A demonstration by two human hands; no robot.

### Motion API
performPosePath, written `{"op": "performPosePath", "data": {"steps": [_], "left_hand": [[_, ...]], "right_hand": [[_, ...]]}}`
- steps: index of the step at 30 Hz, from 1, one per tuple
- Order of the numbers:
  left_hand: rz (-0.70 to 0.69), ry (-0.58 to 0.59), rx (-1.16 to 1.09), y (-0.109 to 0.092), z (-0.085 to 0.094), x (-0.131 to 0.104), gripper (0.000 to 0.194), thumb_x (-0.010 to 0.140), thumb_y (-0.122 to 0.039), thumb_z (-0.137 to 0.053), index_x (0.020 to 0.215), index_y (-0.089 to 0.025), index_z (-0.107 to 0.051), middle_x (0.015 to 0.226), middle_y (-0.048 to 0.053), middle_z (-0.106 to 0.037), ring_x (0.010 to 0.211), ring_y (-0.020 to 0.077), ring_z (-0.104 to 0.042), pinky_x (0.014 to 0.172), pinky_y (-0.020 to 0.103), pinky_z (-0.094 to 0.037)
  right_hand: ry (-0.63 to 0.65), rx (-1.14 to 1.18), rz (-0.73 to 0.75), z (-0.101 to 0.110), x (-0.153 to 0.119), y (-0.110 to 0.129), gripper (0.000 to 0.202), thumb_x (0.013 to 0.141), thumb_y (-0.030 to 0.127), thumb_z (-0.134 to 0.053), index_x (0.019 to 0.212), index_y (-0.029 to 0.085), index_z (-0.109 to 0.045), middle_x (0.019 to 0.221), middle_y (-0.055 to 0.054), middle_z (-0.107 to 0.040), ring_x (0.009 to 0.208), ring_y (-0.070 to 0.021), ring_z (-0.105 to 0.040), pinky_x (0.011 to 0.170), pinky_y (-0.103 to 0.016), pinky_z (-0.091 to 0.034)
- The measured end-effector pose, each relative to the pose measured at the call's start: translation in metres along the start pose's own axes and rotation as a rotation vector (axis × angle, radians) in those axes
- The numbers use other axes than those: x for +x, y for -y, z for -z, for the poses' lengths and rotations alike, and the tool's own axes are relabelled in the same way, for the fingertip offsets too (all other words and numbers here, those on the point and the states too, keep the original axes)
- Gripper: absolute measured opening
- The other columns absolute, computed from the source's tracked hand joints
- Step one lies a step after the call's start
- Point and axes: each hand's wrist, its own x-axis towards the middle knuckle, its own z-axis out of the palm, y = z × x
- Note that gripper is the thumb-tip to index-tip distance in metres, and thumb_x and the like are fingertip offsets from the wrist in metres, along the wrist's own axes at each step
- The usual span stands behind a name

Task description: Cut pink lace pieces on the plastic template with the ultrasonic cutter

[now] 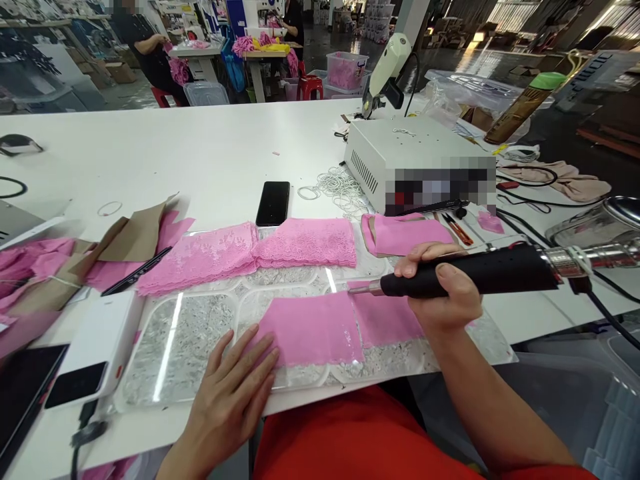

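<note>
My left hand [235,387] lies flat with its fingers spread, fingertips on the left edge of a pink fabric piece [313,330]. A second pink piece [387,320] meets it on the right, with a narrow seam line between them. My right hand [450,287] is wrapped round a black-handled tool with a metal tip [495,272]. The tip points left and is at the upper edge of the fabric, near where the two pieces meet; whether it touches cannot be made out. Both pieces rest on a clear plastic sheet [185,347].
Behind lie pink lace pieces [305,243], a black phone [273,203] and a stack of pink pieces [410,235]. A grey control box [415,147] stands at the back right. At left are a white power bank [100,340] and black tweezers [137,272]. Other people sit beyond the table.
</note>
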Motion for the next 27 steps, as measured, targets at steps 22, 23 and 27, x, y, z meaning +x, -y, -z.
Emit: {"op": "performPosePath", "data": {"steps": [22,23,27], "left_hand": [[-0.054,0.048,0.051,0.002,0.002,-0.001,0.035,0.088,-0.005,-0.056,0.121,-0.015,-0.061,0.124,0.012,-0.066,0.133,0.0298,-0.047,0.113,0.053,-0.031],[-0.058,0.051,0.054,0.002,0.002,-0.001,0.035,0.088,-0.005,-0.056,0.121,-0.016,-0.061,0.125,0.012,-0.066,0.133,0.0298,-0.047,0.113,0.053,-0.031],[-0.051,0.06,0.054,0.002,0.002,-0.001,0.035,0.089,-0.006,-0.056,0.121,-0.018,-0.061,0.125,0.01,-0.066,0.133,0.0293,-0.047,0.113,0.053,-0.031]], "right_hand": [[0.133,0.025,0.008,0.011,-0.012,0.009,0.013,0.072,0.032,-0.065,0.075,0.019,-0.065,0.07,-0.001,-0.059,0.048,-0.0119,-0.054,0.046,-0.031,-0.049],[0.14,0.021,0.006,0.01,-0.012,0.009,0.013,0.072,0.032,-0.065,0.074,0.019,-0.065,0.069,-0.001,-0.059,0.048,-0.0119,-0.054,0.047,-0.031,-0.049],[0.144,0.01,0.005,0.009,-0.011,0.01,0.012,0.071,0.031,-0.064,0.074,0.019,-0.065,0.069,-0.001,-0.06,0.048,-0.0119,-0.054,0.046,-0.03,-0.049]]}}
